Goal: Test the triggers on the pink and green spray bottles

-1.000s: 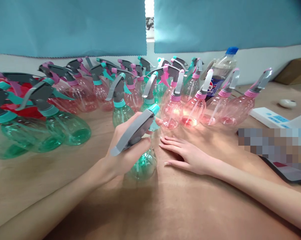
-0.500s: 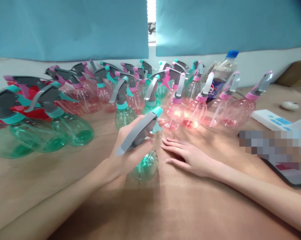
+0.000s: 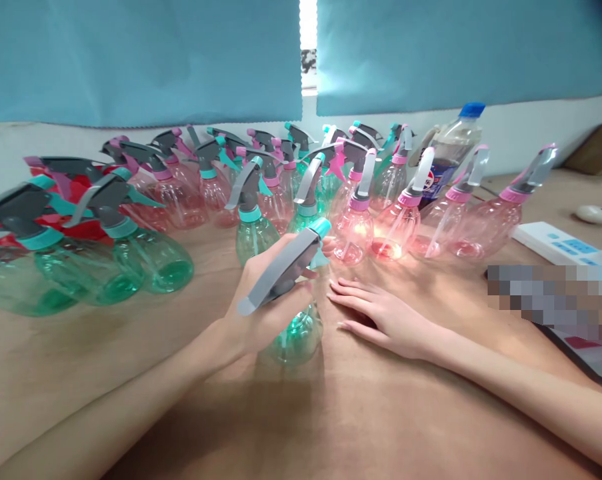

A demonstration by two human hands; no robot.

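My left hand (image 3: pixel 261 300) is wrapped round the neck of a green spray bottle (image 3: pixel 298 337) with a grey and turquoise trigger head. The bottle stands near the middle of the table (image 3: pixel 371 420), and my fingers hide its collar. To its right my right hand (image 3: pixel 375 310) lies flat on the tabletop, fingers stretched out, holding nothing. Just behind my left hand are another green spray bottle (image 3: pixel 255 237) and a further green one (image 3: pixel 308 217). A pink spray bottle (image 3: pixel 353 230) stands beyond my right fingertips.
Several green spray bottles (image 3: pixel 155 267) stand at the left, by red material (image 3: pixel 81 227). More pink and green bottles fill the back. At the right are a cola bottle (image 3: pixel 453 147), a white power strip (image 3: pixel 555 241), a computer mouse (image 3: pixel 594 214) and a partly blurred-out device (image 3: pixel 595 357).
The whole view has shifted slightly, so everything appears a little farther right. Both hands and the held bottle keep nearly the same pose.
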